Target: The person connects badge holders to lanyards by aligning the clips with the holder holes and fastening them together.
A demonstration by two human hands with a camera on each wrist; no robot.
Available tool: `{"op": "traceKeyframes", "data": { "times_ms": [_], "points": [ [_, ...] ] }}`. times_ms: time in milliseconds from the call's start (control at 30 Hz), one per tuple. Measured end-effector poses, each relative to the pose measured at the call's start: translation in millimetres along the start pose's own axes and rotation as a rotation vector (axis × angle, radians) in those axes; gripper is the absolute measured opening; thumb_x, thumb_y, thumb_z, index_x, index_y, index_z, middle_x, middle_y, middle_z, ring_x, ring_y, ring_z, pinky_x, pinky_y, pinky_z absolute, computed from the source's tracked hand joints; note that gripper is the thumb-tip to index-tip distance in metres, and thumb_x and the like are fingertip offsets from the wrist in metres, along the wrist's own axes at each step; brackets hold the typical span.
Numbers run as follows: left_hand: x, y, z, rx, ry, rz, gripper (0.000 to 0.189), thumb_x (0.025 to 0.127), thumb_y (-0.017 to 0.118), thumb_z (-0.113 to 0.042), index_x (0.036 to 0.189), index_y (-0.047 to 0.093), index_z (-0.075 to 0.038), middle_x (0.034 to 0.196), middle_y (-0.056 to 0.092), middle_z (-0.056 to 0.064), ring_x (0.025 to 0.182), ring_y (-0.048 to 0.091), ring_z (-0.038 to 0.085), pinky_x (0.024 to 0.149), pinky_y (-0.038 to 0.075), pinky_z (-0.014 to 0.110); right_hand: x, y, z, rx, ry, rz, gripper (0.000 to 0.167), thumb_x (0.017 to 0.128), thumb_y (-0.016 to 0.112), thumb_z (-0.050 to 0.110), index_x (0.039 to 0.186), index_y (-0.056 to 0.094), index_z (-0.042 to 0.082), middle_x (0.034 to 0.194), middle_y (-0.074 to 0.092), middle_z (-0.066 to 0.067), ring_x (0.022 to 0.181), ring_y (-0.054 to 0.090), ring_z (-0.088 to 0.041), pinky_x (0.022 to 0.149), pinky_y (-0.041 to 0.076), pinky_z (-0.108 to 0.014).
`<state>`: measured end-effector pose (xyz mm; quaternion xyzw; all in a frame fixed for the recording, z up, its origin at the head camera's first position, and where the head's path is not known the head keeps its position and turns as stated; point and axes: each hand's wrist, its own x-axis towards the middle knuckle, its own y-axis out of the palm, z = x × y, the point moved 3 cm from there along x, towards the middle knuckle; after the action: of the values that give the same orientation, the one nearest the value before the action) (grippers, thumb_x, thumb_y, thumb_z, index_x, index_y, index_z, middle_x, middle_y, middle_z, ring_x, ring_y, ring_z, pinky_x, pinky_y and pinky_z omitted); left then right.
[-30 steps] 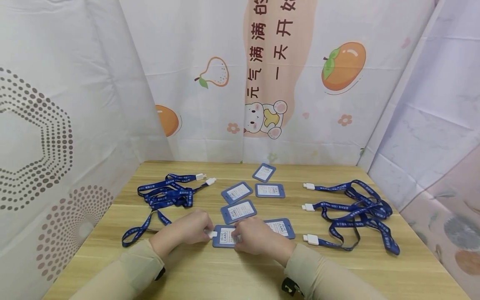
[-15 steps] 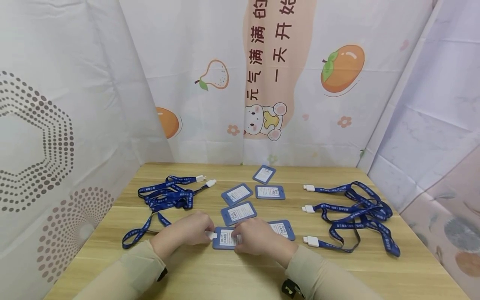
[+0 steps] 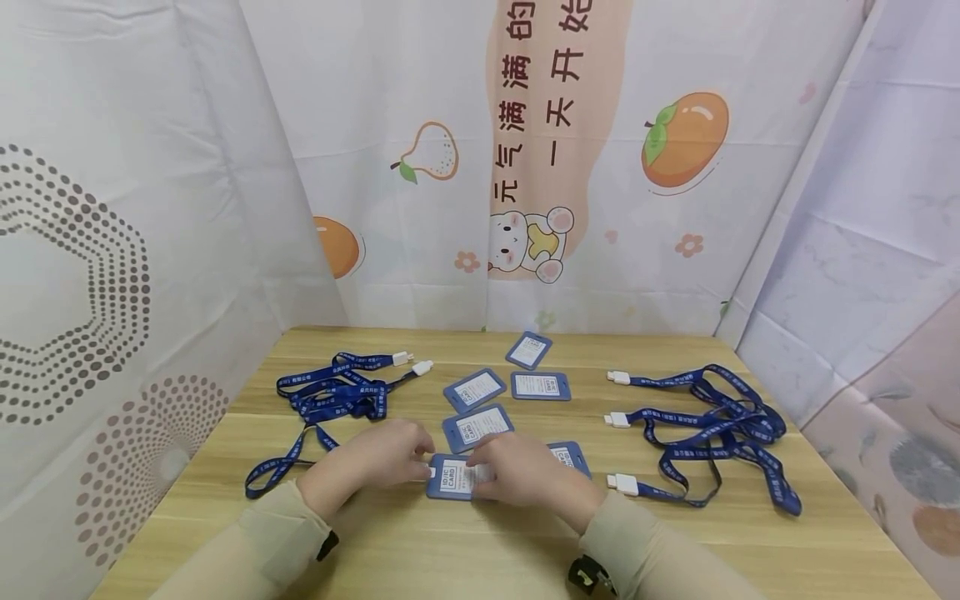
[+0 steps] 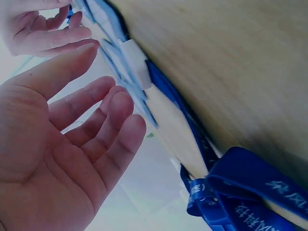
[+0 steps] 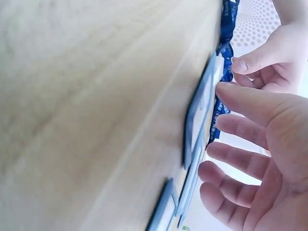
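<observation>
Your left hand (image 3: 382, 457) and right hand (image 3: 528, 475) sit apart at either end of the nearest card (image 3: 452, 477), fingers loosely bent and gripping nothing. That card lies flat on the tabletop (image 3: 465, 554), the white clip (image 4: 137, 62) of a strap (image 4: 169, 91) at its slotted left end. You seem to be finishing the join of clip to card; whether it is hooked through, you can't tell here. The next move likely calls for checking that join before lifting clear.

The card is a rounded blue frame, seemingly stiff plastic; the clip looks smooth and hard, the strap thin, printed and slightly glossy. Beyond lie more cards (image 3: 480, 428), with loosely folded straps to the left (image 3: 341, 393) and right (image 3: 720, 433) on pale, streaky wood grain.
</observation>
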<state>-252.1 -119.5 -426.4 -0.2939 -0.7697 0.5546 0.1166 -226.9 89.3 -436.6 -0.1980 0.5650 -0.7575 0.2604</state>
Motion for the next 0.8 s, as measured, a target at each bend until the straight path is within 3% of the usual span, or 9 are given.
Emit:
{"op": "traceKeyframes", "data": {
  "times_ms": [333, 800],
  "points": [
    [-6.9, -24.9, -11.0, 0.023, 0.063, -0.136, 0.031, 0.093, 0.075, -0.033, 0.118, 0.076, -0.014, 0.115, 0.071, 0.000, 0.099, 0.066, 0.016, 0.085, 0.057, 0.037, -3.0, -24, -3, 0.065, -0.025, -0.047, 0.032, 0.093, 0.075, 0.035, 0.121, 0.075, 0.020, 0.128, 0.068, 0.002, 0.120, 0.063, -0.019, 0.100, 0.052, -0.042],
    [-18.2, -53.1, -21.3, 0.075, 0.159, -0.380, 0.024, 0.094, 0.075, -0.033, 0.113, 0.076, -0.019, 0.108, 0.070, -0.004, 0.091, 0.066, 0.013, 0.075, 0.056, 0.028, -11.1, -60, -6, 0.075, -0.141, -0.287, 0.027, 0.092, 0.077, 0.032, 0.117, 0.075, 0.020, 0.121, 0.071, 0.004, 0.113, 0.065, -0.013, 0.094, 0.055, -0.032]
  ]
}}
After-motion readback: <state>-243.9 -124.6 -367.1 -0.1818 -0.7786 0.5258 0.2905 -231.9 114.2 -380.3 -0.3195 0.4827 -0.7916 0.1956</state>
